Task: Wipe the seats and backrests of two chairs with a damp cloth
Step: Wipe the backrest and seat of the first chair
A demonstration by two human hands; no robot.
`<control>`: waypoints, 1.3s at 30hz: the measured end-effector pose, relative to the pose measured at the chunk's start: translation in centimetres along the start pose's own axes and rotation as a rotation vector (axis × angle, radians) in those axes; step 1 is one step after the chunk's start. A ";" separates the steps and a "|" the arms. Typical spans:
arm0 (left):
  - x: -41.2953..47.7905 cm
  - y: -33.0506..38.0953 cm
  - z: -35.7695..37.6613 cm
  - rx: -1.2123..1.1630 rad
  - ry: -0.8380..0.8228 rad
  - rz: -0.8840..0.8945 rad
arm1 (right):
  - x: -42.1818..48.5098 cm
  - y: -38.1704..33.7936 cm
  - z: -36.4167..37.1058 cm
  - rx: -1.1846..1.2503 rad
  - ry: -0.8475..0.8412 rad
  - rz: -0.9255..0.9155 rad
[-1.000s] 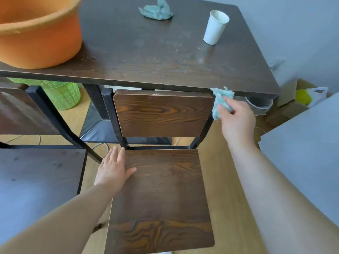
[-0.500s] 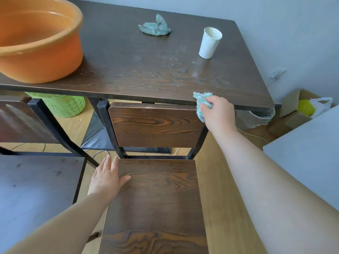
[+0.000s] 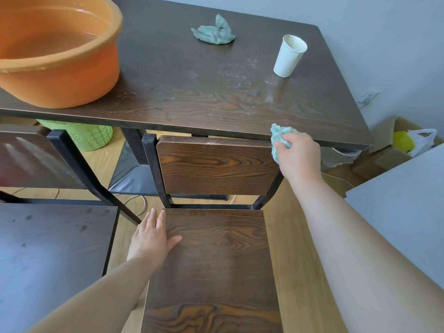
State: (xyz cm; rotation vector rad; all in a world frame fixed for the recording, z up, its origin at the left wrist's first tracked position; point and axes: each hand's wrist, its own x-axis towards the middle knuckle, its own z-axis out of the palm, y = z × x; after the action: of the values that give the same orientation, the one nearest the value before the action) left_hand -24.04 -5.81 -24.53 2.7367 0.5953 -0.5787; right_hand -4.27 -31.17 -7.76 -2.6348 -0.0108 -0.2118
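Observation:
A wooden chair stands pushed under the table, with its backrest [image 3: 216, 164] facing me and its seat [image 3: 216, 260] below. My right hand [image 3: 299, 157] grips a teal damp cloth [image 3: 278, 138] against the backrest's top right corner. My left hand [image 3: 151, 239] rests flat with straight fingers on the seat's left edge. A second chair shows at the left, with its seat [image 3: 48, 248] and backrest [image 3: 28, 157] partly cut off.
The dark wooden table [image 3: 204, 97] carries an orange basin [image 3: 57, 56] holding water, a second teal cloth [image 3: 213, 32] and a white paper cup [image 3: 289, 56]. A green bin [image 3: 81, 138] sits under the table. Cardboard boxes and a plastic bag [image 3: 415, 143] lie at right.
My right hand with the cloth moved left from beside the backrest onto its top right corner. The camera tilted, so the table shows more. My left hand stayed on the seat.

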 end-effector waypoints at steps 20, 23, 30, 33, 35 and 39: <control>2.4 -3.6 -2.3 0.077 -0.037 0.131 | -3.1 -9.7 5.2 -0.062 -0.015 -0.029; 2.7 -4.7 -2.5 0.074 -0.038 0.118 | -4.0 -12.3 6.6 -0.027 -0.034 -0.076; 3.2 -6.7 -3.1 0.062 -0.050 0.113 | -5.9 -18.7 10.3 0.029 -0.111 -0.136; 3.8 -7.5 -3.6 0.050 -0.050 0.113 | -6.4 -20.9 11.4 0.040 -0.146 -0.146; 4.0 -8.0 -3.8 0.041 -0.042 0.113 | -6.6 -21.5 11.8 0.035 -0.145 -0.133; 4.1 -8.6 -4.0 0.046 -0.041 0.120 | -6.7 -21.0 11.9 0.074 -0.128 -0.160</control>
State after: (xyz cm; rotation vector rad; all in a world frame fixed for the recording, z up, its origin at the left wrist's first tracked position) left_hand -23.16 4.51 -24.41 2.7726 0.4092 -0.6241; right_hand -10.09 -6.90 -9.07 -2.5704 -0.2681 -0.0940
